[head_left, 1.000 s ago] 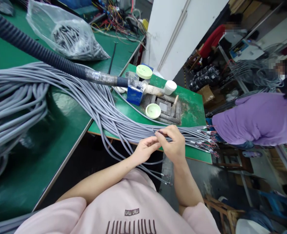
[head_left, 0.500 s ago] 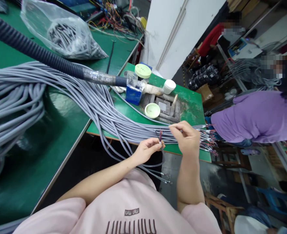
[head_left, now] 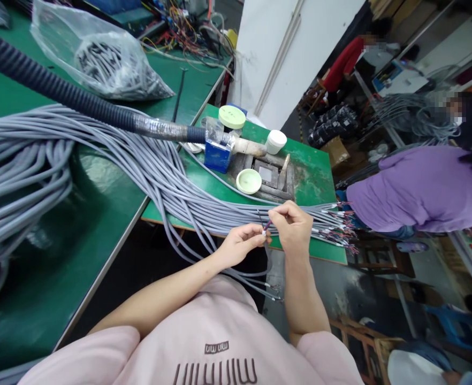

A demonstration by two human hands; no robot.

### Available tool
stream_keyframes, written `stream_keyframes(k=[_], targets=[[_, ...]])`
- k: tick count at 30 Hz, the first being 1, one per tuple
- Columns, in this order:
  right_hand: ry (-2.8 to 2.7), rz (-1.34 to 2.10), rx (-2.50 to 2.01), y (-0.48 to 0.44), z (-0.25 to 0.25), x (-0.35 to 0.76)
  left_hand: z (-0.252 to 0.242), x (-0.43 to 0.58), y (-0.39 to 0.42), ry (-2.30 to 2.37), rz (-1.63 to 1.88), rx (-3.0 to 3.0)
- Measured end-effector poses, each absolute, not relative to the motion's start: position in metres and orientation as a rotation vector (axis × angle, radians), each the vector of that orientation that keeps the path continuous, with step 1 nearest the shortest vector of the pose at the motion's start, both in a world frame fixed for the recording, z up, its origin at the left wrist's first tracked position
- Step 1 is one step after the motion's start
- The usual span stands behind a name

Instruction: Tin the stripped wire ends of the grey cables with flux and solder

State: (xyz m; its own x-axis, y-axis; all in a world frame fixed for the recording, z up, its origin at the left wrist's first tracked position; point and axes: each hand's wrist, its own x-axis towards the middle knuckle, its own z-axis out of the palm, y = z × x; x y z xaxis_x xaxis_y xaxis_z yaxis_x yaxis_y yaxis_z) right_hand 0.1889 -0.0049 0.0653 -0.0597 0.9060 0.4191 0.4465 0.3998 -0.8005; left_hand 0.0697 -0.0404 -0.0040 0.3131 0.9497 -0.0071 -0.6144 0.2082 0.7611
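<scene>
My left hand [head_left: 242, 245] pinches a grey cable [head_left: 268, 258] close to its end, where a white band [head_left: 264, 233] wraps the jacket. Thin coloured wires [head_left: 266, 226] fan up out of that end. Thumb and fingertips of my right hand [head_left: 292, 224] are closed on some of these wires, just above and right of the left hand. One dark wire stands apart to the left. Behind both hands a thick bundle of grey cables [head_left: 204, 206] lies across the green bench, its stripped ends [head_left: 342, 227] showing coloured wires at the right.
A solder pot [head_left: 266, 174] sits on the bench near a pale green dish [head_left: 249, 182], a white cup [head_left: 276, 141] and a blue box [head_left: 218, 155]. A black hose [head_left: 99, 115] crosses from the left. A plastic bag [head_left: 115, 64] lies behind it. A person in purple [head_left: 416, 187] is at right.
My right hand has moved left and down to the cable end and closed on wires there. The wires now lean toward it. My left hand keeps its pinch in nearly the same place.
</scene>
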Motion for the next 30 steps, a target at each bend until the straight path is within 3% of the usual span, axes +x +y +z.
stream_keyframes(k=[8,15,19,30], targets=[[-1.382,0.453,-1.131,-0.005,0.064,0.199,-0.001,0.063,-0.037,0.561,1.142,0.653],[-1.939,0.401,-1.253,-0.017,0.066,0.190,-0.006,0.065,-0.036,0.565,1.187,0.623],[-1.912,0.265,-1.236,-0.020,0.060,0.179,-0.007,0.065,-0.036,0.562,1.199,0.620],[-2.070,0.322,-0.944,-0.011,0.056,0.217,0.001,0.053,-0.028,0.476,1.206,0.358]])
